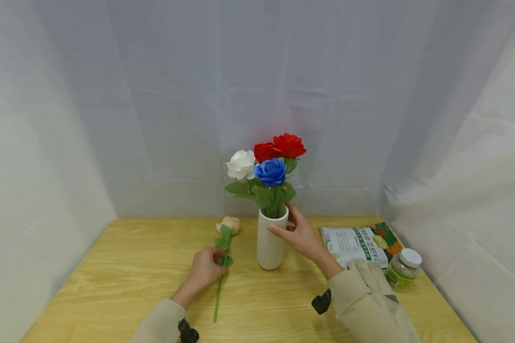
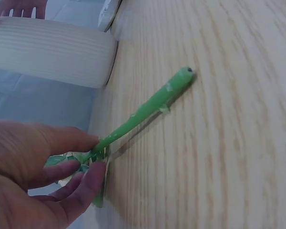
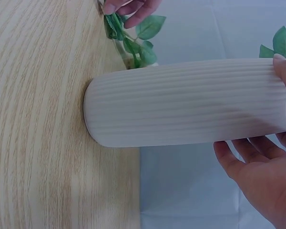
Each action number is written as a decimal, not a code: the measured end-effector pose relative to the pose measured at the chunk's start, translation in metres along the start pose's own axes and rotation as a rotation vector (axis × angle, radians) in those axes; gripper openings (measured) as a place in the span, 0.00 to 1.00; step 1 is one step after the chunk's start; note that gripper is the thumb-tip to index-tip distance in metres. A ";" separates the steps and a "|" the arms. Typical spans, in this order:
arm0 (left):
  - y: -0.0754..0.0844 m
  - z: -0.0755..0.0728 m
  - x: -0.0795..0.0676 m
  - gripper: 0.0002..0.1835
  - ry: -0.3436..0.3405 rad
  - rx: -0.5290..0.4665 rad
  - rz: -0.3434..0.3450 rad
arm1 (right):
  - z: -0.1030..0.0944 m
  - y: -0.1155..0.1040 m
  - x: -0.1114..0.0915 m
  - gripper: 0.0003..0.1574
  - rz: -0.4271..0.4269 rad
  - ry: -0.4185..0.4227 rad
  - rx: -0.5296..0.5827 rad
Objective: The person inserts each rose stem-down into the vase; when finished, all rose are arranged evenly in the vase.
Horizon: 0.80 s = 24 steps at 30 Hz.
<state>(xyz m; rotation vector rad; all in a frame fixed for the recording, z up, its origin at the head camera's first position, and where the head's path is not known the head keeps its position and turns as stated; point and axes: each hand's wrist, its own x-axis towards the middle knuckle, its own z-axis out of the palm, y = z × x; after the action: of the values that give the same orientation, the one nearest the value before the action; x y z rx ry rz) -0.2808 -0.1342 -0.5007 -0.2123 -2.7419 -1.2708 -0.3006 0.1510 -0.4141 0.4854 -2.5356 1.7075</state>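
A cream artificial rose (image 1: 229, 225) lies on the wooden table, its green stem (image 2: 148, 107) pointing toward the front edge. My left hand (image 1: 204, 270) pinches that stem between thumb and fingers just below the leaves. To its right a white ribbed vase (image 1: 269, 247) stands upright, holding a white rose (image 1: 241, 165), a blue rose (image 1: 271, 172) and red roses (image 1: 289, 145). My right hand (image 1: 302, 234) grips the vase near its rim, thumb in front and fingers round the far right side. In the right wrist view the vase (image 3: 181, 105) shows its base on the table.
At the right lie a fertilizer bag (image 1: 356, 243) and pale gloves (image 1: 371, 278), the gloves partly under my right sleeve. A clear jar with a white lid (image 1: 410, 257) stands beside them. White sheeting (image 1: 176, 119) hangs behind and at both sides of the table (image 1: 124, 271).
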 end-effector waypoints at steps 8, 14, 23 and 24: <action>-0.002 -0.008 0.000 0.16 -0.041 -0.110 -0.135 | 0.000 0.002 0.000 0.59 0.000 -0.001 -0.009; 0.000 -0.016 -0.003 0.17 -0.074 -0.250 -0.225 | 0.000 0.002 0.001 0.58 -0.011 -0.002 -0.005; 0.002 -0.030 -0.003 0.18 -0.121 -0.420 -0.232 | 0.000 0.003 0.002 0.57 -0.028 0.007 -0.003; 0.002 -0.031 -0.003 0.18 -0.128 -0.438 -0.223 | 0.000 0.003 0.002 0.57 -0.026 0.006 -0.002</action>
<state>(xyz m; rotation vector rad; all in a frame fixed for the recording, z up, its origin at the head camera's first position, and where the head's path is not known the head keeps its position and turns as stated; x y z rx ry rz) -0.2765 -0.1574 -0.4796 -0.0221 -2.6059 -1.9753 -0.3034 0.1513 -0.4163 0.5106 -2.5153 1.6944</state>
